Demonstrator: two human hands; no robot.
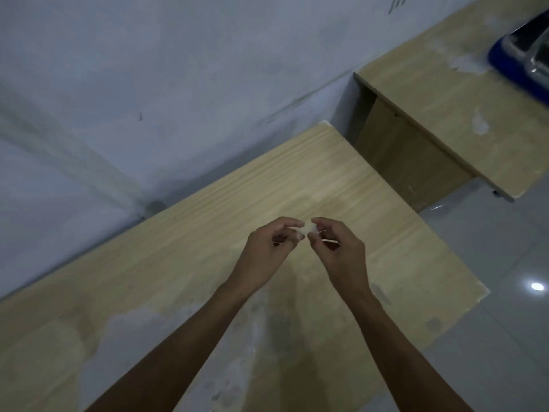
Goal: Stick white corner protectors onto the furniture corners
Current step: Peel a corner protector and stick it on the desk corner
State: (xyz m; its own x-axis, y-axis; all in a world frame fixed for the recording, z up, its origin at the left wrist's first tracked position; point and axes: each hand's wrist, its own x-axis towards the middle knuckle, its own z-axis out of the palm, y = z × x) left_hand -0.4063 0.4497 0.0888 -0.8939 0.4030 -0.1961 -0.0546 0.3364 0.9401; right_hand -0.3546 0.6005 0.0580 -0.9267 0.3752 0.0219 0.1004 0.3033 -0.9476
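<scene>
Pale wooden worktop (208, 263) stands against a grey wall. Above it, left hand (267, 248) and right hand (338, 248) meet, curled fingers (292, 224) of both pinching one small white corner protector (306, 230) between them.

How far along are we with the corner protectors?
Done: a white piece seems to sit on the table's far corner. In hand: left hand and right hand pinch a small white protector between them. Left: the near right corner looks bare.
</scene>
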